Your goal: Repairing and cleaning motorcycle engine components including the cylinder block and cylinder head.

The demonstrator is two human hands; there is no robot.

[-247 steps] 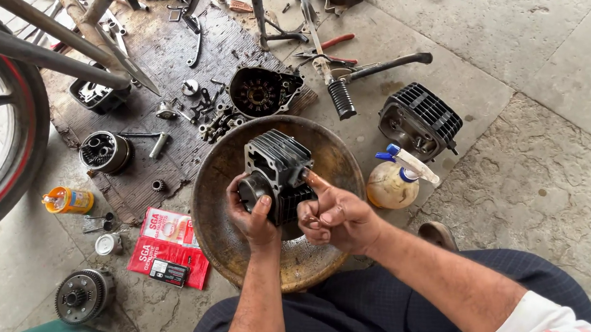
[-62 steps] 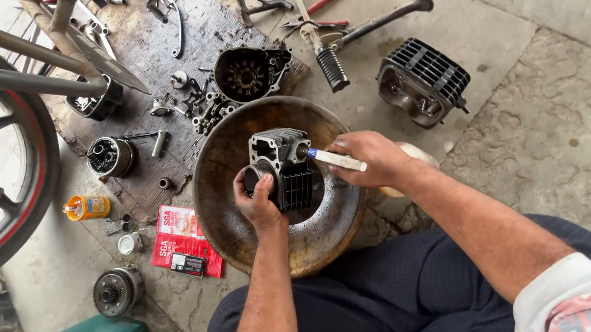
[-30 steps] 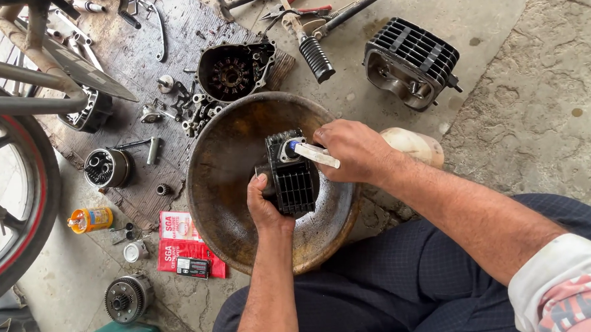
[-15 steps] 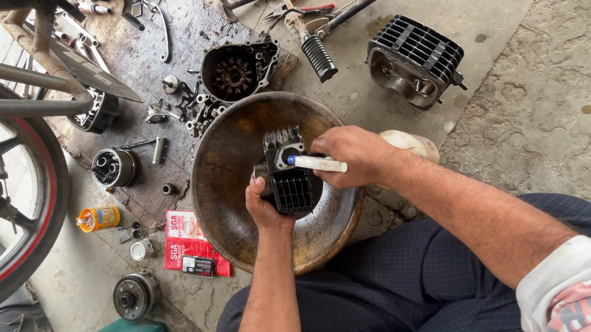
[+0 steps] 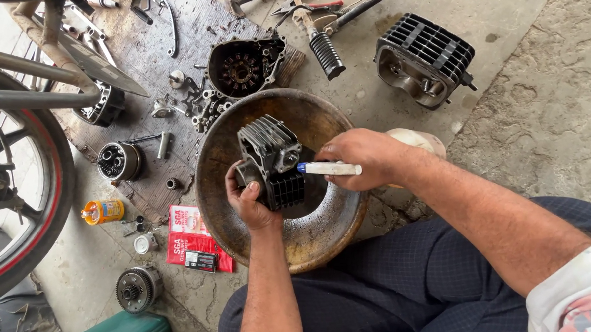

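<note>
My left hand (image 5: 249,200) grips a dark finned engine cylinder block (image 5: 271,159) from below, over a rusty round metal pan (image 5: 319,237). In my right hand (image 5: 362,159) is a white brush handle (image 5: 330,168) with a blue end, and that end touches the block's right side. The bristles are hidden against the block. Behind my right wrist, a pale plastic bottle (image 5: 417,139) is partly covered.
A finned cylinder head (image 5: 425,59) lies at the top right. An engine cover (image 5: 245,65), small parts and tools sit on a dark mat (image 5: 154,60). A motorcycle wheel (image 5: 22,194) is at the left. A red packet (image 5: 196,238), an orange tube (image 5: 104,211) and a clutch (image 5: 137,288) lie near.
My right hand, which held nothing 8.2 s ago, now holds the white brush against the block. The block has been turned slightly in my left hand over the last second.
</note>
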